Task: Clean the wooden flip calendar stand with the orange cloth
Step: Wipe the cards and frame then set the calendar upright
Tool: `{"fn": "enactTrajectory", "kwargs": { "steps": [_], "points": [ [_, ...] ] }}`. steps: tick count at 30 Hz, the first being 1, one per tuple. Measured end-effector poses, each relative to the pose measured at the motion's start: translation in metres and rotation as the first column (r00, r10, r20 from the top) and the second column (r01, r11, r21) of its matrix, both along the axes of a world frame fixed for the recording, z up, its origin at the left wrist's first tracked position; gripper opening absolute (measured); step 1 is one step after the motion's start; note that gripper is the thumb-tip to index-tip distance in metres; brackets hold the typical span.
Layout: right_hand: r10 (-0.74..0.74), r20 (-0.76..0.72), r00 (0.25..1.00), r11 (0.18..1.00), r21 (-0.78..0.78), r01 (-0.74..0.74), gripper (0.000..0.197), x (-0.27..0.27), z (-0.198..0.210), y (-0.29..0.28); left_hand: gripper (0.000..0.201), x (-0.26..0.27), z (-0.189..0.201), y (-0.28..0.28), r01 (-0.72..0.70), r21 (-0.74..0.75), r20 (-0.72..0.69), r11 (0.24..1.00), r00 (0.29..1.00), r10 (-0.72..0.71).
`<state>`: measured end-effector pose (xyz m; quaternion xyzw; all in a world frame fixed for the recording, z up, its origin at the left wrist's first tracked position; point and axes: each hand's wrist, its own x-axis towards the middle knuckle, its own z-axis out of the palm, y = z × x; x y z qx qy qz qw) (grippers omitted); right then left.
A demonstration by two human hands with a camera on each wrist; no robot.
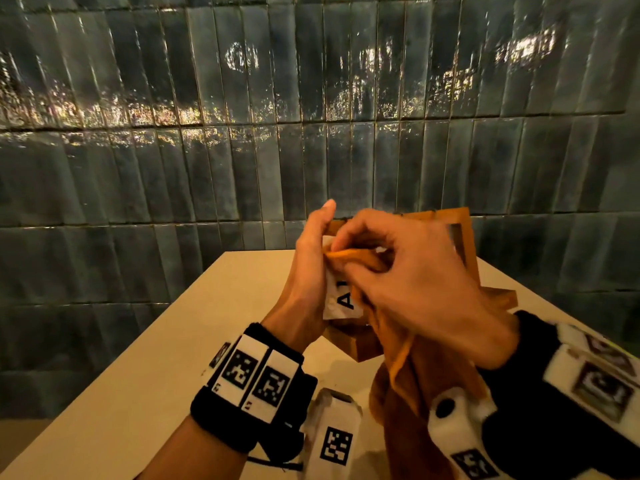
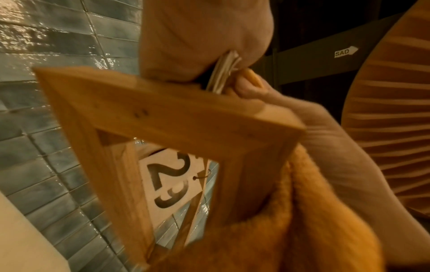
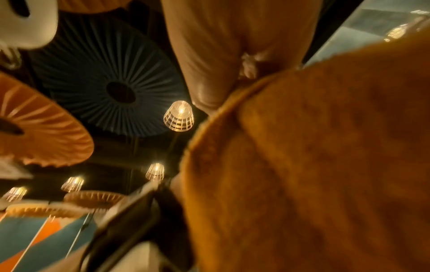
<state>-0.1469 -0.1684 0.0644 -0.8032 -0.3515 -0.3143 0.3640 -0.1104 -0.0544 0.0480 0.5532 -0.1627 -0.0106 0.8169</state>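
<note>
The wooden flip calendar stand [image 1: 464, 237] is up off the cream tabletop [image 1: 194, 341], tilted and held in front of the person between both hands, close to the dark glazed tile wall [image 1: 242, 116]. The left hand [image 1: 308, 268] is wrapped around the near side of the stand, its thumb pointing up and its fingers curled in against the white calendar cards [image 1: 341, 296], where large black letters show between the two hands. From the left wrist view the open wooden frame [image 2: 163, 110] fills the picture at a slant, and through its window a white card printed with a 2 and a 9 [image 2: 170, 176] hangs on a small wire ring; a bundle of card edges [image 2: 223, 70] is pinched between the palm and fingers at the top. The right hand [image 1: 412, 278] has its fingers bent tightly around a bunched part of the orange cloth [image 1: 401, 348], pressing that wad against the cards and the stand's upper part, while the rest of the cloth hangs down loose toward the wrist and the tabletop. In the right wrist view the fuzzy cloth [image 3: 314, 156] covers most of the frame, so the fingertips under it cannot be made out. Both wrists carry black bands with black-and-white square markers [image 1: 256, 375].
</note>
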Motion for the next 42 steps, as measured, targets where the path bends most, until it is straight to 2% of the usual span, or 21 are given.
{"fn": "enactTrajectory", "kwargs": {
  "steps": [3,7,8,11,13,16,20,25,26,28,30,31,34,36,39,40,42],
  "points": [
    [0.057,-0.006,0.998,0.996,-0.067,-0.057,0.017,-0.002,-0.005,0.006,0.071,-0.001,0.001,0.003,-0.005,0.043,-0.004,0.999,1.0,0.005],
    [0.082,-0.207,0.975,0.956,-0.259,-0.135,0.024,-0.006,-0.003,-0.004,0.06,0.001,0.005,0.009,-0.032,-0.006,-0.015,0.999,0.999,0.032],
    [0.066,-0.231,0.971,0.956,-0.264,-0.127,0.025,-0.005,0.0,-0.008,0.059,0.001,0.005,0.009,-0.042,0.005,-0.005,0.999,0.999,0.042],
    [0.009,-0.114,0.993,0.998,-0.059,-0.015,0.022,0.0,0.009,-0.018,0.058,0.001,0.006,0.01,-0.058,0.087,0.041,0.995,0.998,0.054],
    [-0.011,-0.053,0.999,0.999,-0.039,0.009,0.023,0.002,0.008,-0.016,0.056,0.0,0.006,0.01,-0.071,0.104,0.054,0.992,0.996,0.066],
    [-0.035,-0.035,0.999,0.979,-0.204,0.028,0.025,0.004,-0.004,-0.008,0.053,0.001,0.005,0.01,-0.077,0.096,0.017,0.992,0.997,0.076],
    [-0.066,-0.09,0.994,0.945,-0.326,0.033,0.028,-0.001,-0.005,-0.009,0.05,0.002,0.006,0.013,-0.05,0.031,-0.057,0.998,0.997,0.051],
    [-0.201,-0.216,0.956,0.874,-0.479,0.075,0.026,0.001,0.013,-0.017,0.056,0.0,0.004,0.007,-0.044,0.126,-0.085,0.991,0.995,0.055],
    [-0.222,-0.195,0.955,0.887,-0.447,0.115,0.024,0.003,0.018,-0.022,0.055,0.0,0.003,0.007,-0.07,0.149,-0.075,0.986,0.994,0.081],
    [-0.215,-0.129,0.968,0.949,-0.263,0.176,0.019,0.004,0.023,-0.027,0.05,0.002,0.003,0.008,-0.119,0.145,-0.062,0.982,0.99,0.129],
    [-0.148,-0.108,0.983,0.983,-0.123,0.135,0.016,0.002,0.02,-0.022,0.049,0.004,0.004,0.01,-0.143,0.127,-0.047,0.981,0.988,0.15],
    [-0.113,-0.115,0.987,0.988,-0.121,0.099,0.015,0.003,0.015,-0.018,0.049,0.004,0.003,0.01,-0.142,0.122,-0.04,0.982,0.988,0.148],
    [-0.072,-0.179,0.981,0.97,-0.243,0.027,0.023,0.005,0.002,-0.007,0.051,0.002,0.003,0.01,-0.111,0.103,-0.055,0.988,0.992,0.117],
    [-0.11,-0.23,0.967,0.934,-0.356,0.022,0.03,0.006,0.002,-0.009,0.051,0.002,0.003,0.011,-0.104,0.089,-0.084,0.991,0.99,0.111],
    [-0.219,-0.251,0.943,0.881,-0.467,0.08,0.028,0.005,0.01,-0.018,0.05,0.002,0.004,0.01,-0.111,0.096,-0.097,0.989,0.988,0.12],
    [-0.23,-0.239,0.943,0.889,-0.447,0.104,0.026,0.005,0.013,-0.022,0.048,0.003,0.004,0.01,-0.118,0.102,-0.099,0.988,0.987,0.128],
    [-0.22,-0.176,0.96,0.952,-0.254,0.171,0.022,0.003,0.019,-0.028,0.045,0.004,0.003,0.011,-0.135,0.103,-0.094,0.986,0.985,0.145]
  ]
}}
